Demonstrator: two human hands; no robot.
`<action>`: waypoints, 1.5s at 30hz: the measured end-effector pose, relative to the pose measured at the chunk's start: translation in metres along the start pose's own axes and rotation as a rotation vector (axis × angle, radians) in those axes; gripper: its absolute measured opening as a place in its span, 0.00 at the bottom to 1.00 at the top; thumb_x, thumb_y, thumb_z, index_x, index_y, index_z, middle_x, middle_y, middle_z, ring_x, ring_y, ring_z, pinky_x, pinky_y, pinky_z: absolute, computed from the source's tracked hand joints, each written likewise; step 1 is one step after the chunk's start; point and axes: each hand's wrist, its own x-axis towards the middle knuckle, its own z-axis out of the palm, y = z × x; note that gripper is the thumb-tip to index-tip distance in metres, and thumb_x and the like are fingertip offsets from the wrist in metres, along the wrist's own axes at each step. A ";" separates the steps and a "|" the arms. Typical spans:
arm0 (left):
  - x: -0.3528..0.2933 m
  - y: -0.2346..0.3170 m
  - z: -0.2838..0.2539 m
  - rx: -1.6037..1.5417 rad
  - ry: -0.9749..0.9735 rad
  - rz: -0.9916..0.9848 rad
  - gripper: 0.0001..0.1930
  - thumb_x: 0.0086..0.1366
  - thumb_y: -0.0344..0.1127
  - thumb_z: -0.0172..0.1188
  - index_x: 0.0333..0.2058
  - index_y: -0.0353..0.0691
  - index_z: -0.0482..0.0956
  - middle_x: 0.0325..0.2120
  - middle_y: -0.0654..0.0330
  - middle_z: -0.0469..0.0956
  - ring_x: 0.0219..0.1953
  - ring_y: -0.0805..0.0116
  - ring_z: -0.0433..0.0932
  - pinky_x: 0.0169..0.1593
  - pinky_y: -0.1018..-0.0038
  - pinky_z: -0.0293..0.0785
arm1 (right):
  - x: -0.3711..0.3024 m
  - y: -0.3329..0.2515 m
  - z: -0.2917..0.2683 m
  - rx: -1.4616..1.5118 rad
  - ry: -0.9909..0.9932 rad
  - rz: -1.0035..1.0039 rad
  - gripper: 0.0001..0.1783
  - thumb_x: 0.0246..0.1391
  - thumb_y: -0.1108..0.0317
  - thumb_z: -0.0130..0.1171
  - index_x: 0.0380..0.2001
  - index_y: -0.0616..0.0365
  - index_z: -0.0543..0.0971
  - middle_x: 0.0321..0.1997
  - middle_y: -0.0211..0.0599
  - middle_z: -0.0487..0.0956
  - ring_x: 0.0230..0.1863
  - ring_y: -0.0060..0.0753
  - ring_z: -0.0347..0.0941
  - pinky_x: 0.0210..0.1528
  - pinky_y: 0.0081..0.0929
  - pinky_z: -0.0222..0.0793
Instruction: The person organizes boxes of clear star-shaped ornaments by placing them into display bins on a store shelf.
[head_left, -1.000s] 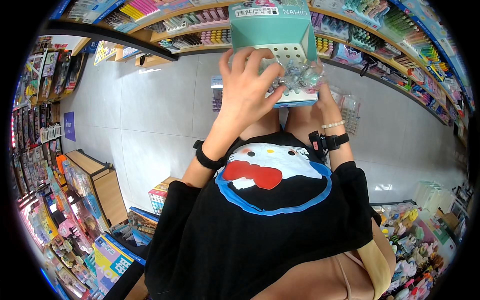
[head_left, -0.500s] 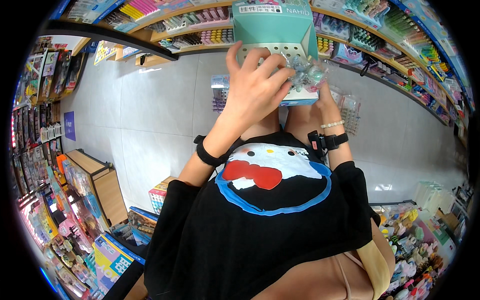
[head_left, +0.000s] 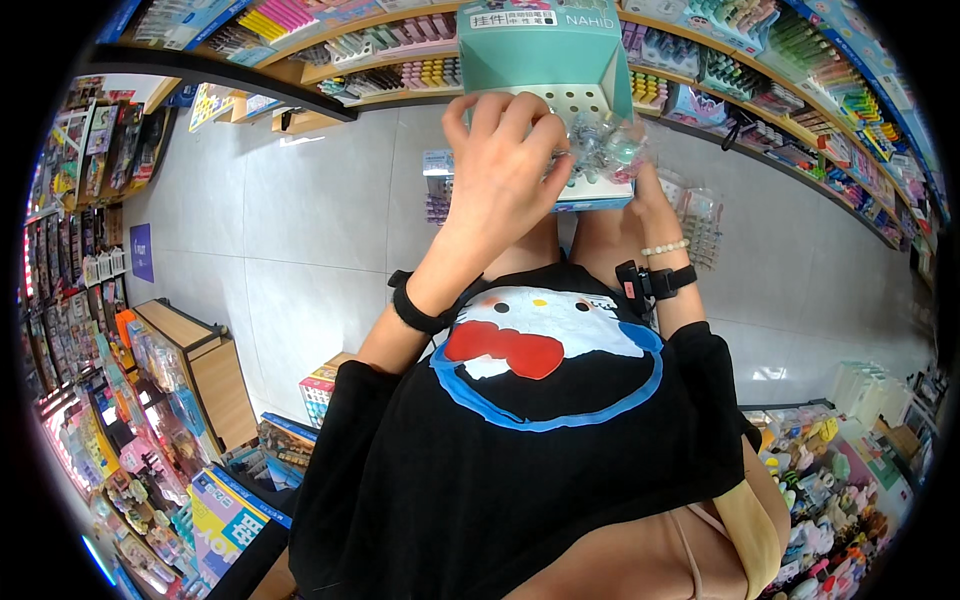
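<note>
A teal cardboard display box (head_left: 540, 60) with a raised lid and a white holed insert rests above my knees. In its right part stand several clear-wrapped pieces with pale green and grey charms (head_left: 612, 148); the wrap hides most of their shape. Over the left part of the insert arches my left hand (head_left: 505, 160), fingers bent, thumb and forefinger drawn together beside the wrapped charms. What lies between those fingertips is hidden. My right hand (head_left: 647, 190) grips the box's near right side, its fingers mostly behind the box and the wrap.
Shelves (head_left: 790, 105) packed with pens curve across the far side. On the grey tiled floor, a pack of purple pens (head_left: 437, 190) lies left of the box and a clear bag (head_left: 700, 225) lies right. A wooden cabinet (head_left: 215, 385) stands left; plush toys (head_left: 820, 480) fill the near right.
My left hand has moved slightly left and down, away from the wrapped charms, and its fingers are more curled. The box has shifted a little left; my right hand stays on it.
</note>
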 end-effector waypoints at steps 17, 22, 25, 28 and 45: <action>0.002 0.002 0.000 -0.007 -0.062 -0.020 0.12 0.49 0.31 0.65 0.34 0.50 0.78 0.31 0.66 0.72 0.42 0.62 0.69 0.50 0.60 0.57 | -0.007 -0.007 0.008 -0.028 -0.042 -0.017 0.34 0.60 0.47 0.52 0.61 0.58 0.64 0.60 0.37 0.70 0.59 0.31 0.66 0.60 0.28 0.62; 0.007 -0.003 -0.006 -0.005 -0.155 0.100 0.14 0.49 0.32 0.67 0.36 0.54 0.81 0.32 0.68 0.72 0.42 0.63 0.69 0.51 0.58 0.58 | -0.005 -0.002 0.000 -0.040 -0.016 0.027 0.34 0.59 0.45 0.52 0.61 0.57 0.64 0.59 0.37 0.70 0.58 0.31 0.67 0.58 0.28 0.64; 0.010 -0.001 -0.007 -0.062 -0.157 0.108 0.12 0.48 0.35 0.68 0.34 0.54 0.81 0.33 0.68 0.71 0.43 0.64 0.69 0.52 0.58 0.58 | -0.003 -0.003 -0.001 -0.031 -0.008 0.073 0.35 0.58 0.44 0.52 0.61 0.57 0.65 0.58 0.36 0.71 0.56 0.31 0.68 0.56 0.28 0.66; 0.010 -0.002 -0.006 -0.059 -0.177 0.128 0.11 0.47 0.36 0.69 0.32 0.54 0.81 0.33 0.69 0.71 0.43 0.64 0.69 0.52 0.57 0.58 | -0.002 -0.005 -0.001 -0.031 -0.029 0.069 0.34 0.58 0.44 0.53 0.60 0.56 0.66 0.56 0.36 0.72 0.55 0.30 0.70 0.55 0.28 0.67; 0.012 -0.013 -0.006 -0.156 -0.253 0.199 0.10 0.47 0.36 0.69 0.31 0.54 0.81 0.38 0.69 0.72 0.46 0.62 0.67 0.54 0.58 0.56 | -0.001 -0.006 -0.001 0.013 -0.057 0.107 0.33 0.56 0.46 0.56 0.58 0.56 0.66 0.52 0.34 0.73 0.52 0.29 0.71 0.52 0.28 0.68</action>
